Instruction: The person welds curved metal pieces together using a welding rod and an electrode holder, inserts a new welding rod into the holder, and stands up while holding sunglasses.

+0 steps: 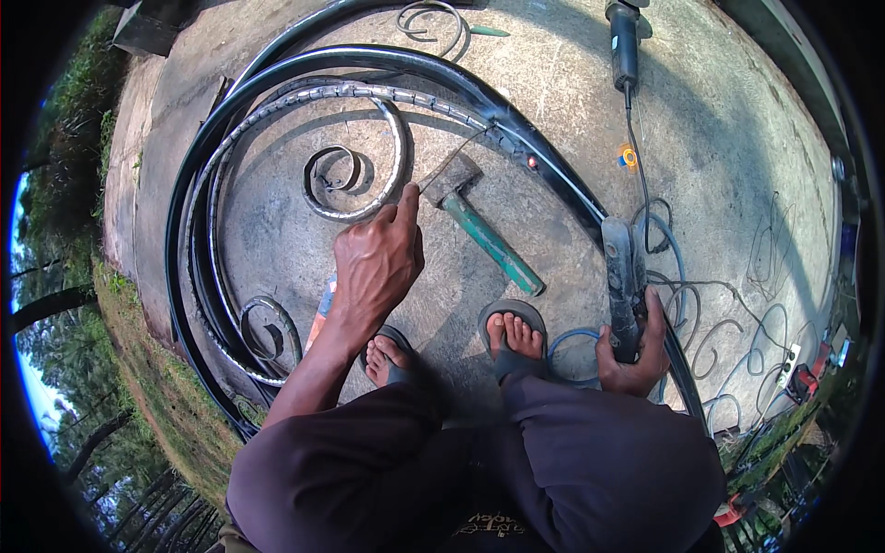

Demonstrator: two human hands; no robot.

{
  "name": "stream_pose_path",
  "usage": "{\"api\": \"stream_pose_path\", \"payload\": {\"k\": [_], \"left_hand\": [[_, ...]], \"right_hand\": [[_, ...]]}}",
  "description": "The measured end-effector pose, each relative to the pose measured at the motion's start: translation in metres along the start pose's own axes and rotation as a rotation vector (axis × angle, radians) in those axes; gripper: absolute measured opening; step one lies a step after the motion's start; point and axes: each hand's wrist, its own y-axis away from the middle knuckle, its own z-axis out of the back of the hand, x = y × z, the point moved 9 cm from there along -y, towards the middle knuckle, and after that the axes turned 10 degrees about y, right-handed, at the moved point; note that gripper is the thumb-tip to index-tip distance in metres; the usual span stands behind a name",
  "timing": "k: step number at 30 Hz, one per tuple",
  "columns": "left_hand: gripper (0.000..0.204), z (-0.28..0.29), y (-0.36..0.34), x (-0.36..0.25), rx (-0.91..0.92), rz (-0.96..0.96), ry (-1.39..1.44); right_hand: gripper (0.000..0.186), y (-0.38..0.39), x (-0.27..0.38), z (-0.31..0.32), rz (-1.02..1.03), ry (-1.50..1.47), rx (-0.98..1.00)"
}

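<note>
My left hand [378, 253] is closed, pinching the end of a thin dark wire [452, 158] between thumb and forefinger. The wire runs up to the stripped part of a thick black cable [544, 152], where a bit of copper colour shows. My right hand [634, 358] wraps its fingers round the lower end of a long dark grey tool [621, 267] with a rounded top, which lies against the cable; its exact kind I cannot make out. Between the hands, a hammer [493, 244] with a green handle rests on the concrete, its head close to the wire.
Curled metal armour strip [392, 138] lies inside the big cable loop at left. An angle grinder [625, 55] with its cord lies at the far right, above an orange ring-shaped thing [629, 157]. Loose wires and a white power strip [788, 365] are at right. My sandalled feet [516, 336] stand close.
</note>
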Motion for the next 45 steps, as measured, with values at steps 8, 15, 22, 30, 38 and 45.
{"api": "stream_pose_path", "payload": {"k": [8, 15, 22, 30, 38, 45], "left_hand": [[0.044, -0.006, 0.0, -0.001, 0.01, -0.038, -0.027], [0.045, -0.008, 0.001, -0.001, 0.017, -0.04, -0.043], [0.043, -0.001, 0.0, -0.006, 0.014, 0.011, -0.012], [0.044, 0.001, 0.002, -0.006, 0.006, 0.013, 0.016], [0.044, 0.0, 0.002, -0.009, 0.001, 0.002, 0.009], [0.045, -0.004, 0.003, -0.009, 0.018, 0.01, 0.003]], "right_hand": [[0.074, 0.0, 0.003, 0.002, 0.039, 0.027, -0.013], [0.075, -0.004, 0.013, 0.004, 0.05, 0.017, -0.013], [0.074, -0.004, 0.01, 0.004, 0.073, 0.066, -0.015], [0.074, -0.004, 0.009, 0.002, 0.053, 0.05, -0.009], [0.075, -0.004, 0.01, 0.003, 0.065, 0.07, -0.017], [0.074, -0.003, 0.005, 0.0, 0.055, 0.026, -0.028]]}}
